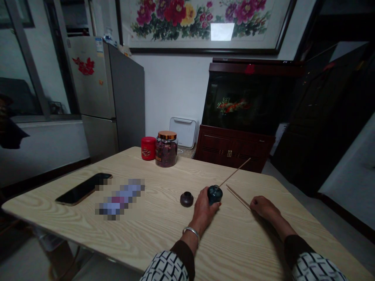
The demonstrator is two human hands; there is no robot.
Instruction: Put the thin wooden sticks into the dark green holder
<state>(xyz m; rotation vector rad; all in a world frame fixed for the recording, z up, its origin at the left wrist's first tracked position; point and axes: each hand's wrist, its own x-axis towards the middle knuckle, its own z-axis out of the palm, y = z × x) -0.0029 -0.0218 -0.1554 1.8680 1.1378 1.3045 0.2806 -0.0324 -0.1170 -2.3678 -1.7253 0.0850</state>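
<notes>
The left hand's (203,210) fingers close around a round teal glass bottle (215,194), with a thin wooden stick (234,172) rising from its top. The right hand's (263,207) fingers curl loosely, just beside 2 thin sticks (238,197) on the pale wood-grain table (164,238). A dark round lid (186,199) sits near the left hand.

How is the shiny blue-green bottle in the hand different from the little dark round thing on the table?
The teal glass bottle is held in the left hand, but the small dark round piece sits on the wooden table with nothing touching it except the table. The bottle is glossy blue-green; the piece is dark brown and duller. A thin wooden stick pokes out of the bottle; the piece has none. Both are small and rounded.
</notes>
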